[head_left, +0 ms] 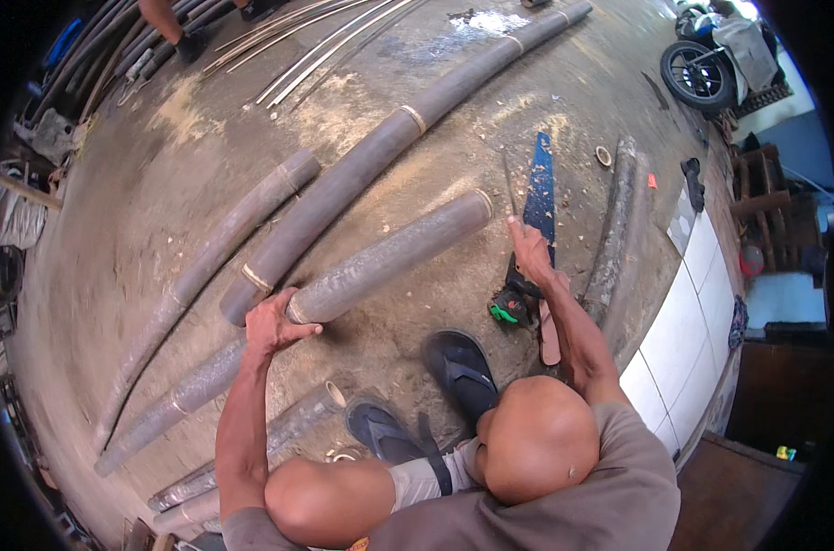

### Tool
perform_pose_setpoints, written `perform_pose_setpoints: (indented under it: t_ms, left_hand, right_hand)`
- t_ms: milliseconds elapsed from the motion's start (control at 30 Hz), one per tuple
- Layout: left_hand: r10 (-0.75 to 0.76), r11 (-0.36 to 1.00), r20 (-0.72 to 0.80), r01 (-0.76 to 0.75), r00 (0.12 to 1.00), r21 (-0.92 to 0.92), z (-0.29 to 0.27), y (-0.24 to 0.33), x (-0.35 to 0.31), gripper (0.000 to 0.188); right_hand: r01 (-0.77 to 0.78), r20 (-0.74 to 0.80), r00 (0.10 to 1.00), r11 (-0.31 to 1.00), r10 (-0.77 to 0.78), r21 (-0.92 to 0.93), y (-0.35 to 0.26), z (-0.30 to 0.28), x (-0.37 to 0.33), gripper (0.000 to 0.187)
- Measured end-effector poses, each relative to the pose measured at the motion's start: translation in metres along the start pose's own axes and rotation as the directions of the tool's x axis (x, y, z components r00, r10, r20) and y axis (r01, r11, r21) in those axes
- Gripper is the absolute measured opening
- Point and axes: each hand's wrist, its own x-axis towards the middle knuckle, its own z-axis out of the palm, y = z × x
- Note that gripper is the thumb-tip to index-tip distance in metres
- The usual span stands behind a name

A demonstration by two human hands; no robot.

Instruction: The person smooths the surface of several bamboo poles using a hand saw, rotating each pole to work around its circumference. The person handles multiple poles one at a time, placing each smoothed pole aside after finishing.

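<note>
My left hand (275, 323) is closed round a thick grey-brown bamboo pole (394, 257) at a pale joint, thumb stretched along it. The pole slants up to the right, its cut end near my right hand. My right hand (532, 253) grips a knife (509, 182) with a thin, narrow blade pointing away from me. Under my right forearm shows a tan, rounded end (550, 338); whether it is the knife's handle I cannot tell. Beside that hand a handsaw (541, 179) with a blue blade lies on the floor, its black and green handle (507, 308) toward me.
A longer bamboo pole (362, 151) and a thinner one (206, 243) lie to the left. Another dark pole (614, 220) lies right of the saw. Split strips (330, 50) lie far off. White tiles (679, 349) edge the right side; a motorcycle wheel (697, 75) stands beyond.
</note>
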Motion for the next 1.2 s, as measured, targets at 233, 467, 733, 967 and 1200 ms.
perform_pose_setpoints:
  t_ms: [233,467,733,967,1200]
  left_hand:
    - [-0.003,0.998,-0.153,0.012,0.988,0.059,-0.006,-0.005,-0.019,0.115]
    - [-0.005,0.986,-0.128,0.026,0.992,0.163,-0.013,-0.017,-0.024,0.11]
    - [-0.169,0.986,0.056,0.168,0.984,0.019,-0.038,-0.017,-0.011,0.107]
    - [-0.161,0.981,0.13,0.173,0.978,-0.09,-0.043,-0.016,0.006,0.106]
    - [-0.188,0.96,0.26,0.233,0.947,-0.153,-0.039,-0.036,0.008,0.11]
  right_hand:
    - [0.179,0.058,0.983,0.983,-0.176,-0.043,-0.062,-0.022,-0.009,0.048]
    - [0.108,0.238,0.968,0.988,-0.08,-0.109,-0.132,-0.033,-0.024,0.068]
    - [0.136,0.281,0.954,0.985,-0.102,-0.106,-0.125,-0.025,-0.013,0.05]
    - [0.083,0.0,0.996,0.991,-0.084,0.105,-0.084,-0.016,-0.006,0.034]
    - [-0.047,-0.014,0.999,0.987,0.05,0.152,-0.076,-0.005,0.016,0.027]
